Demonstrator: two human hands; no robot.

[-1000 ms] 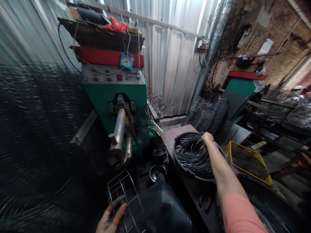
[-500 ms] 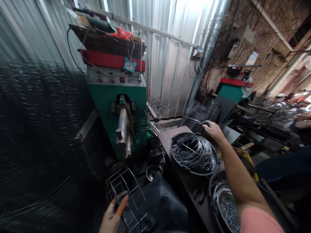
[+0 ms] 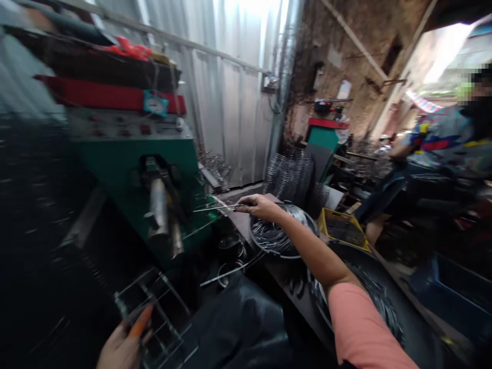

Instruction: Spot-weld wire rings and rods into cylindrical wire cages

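Note:
My right hand (image 3: 258, 206) is closed on thin wire rings (image 3: 215, 209) that it holds out to the left, between the black tub of wire rings (image 3: 282, 237) and the green machine (image 3: 130, 164). Low at the bottom left, my left hand (image 3: 123, 348), with an orange cover on one finger, grips a wire frame cage (image 3: 157, 318) in front of the machine's metal arm (image 3: 158, 205). The view is blurred by motion.
A dark apron (image 3: 238, 333) covers my lap. A second black tub (image 3: 369, 297) lies by my right arm, a yellow crate (image 3: 342, 228) behind it. Stacked wire frames (image 3: 290, 177) stand at the back. Another person (image 3: 430, 154) sits at the right.
My right hand has lifted wire rings out of the tub and swung them left toward the machine. The view has turned to the right, showing the seated person.

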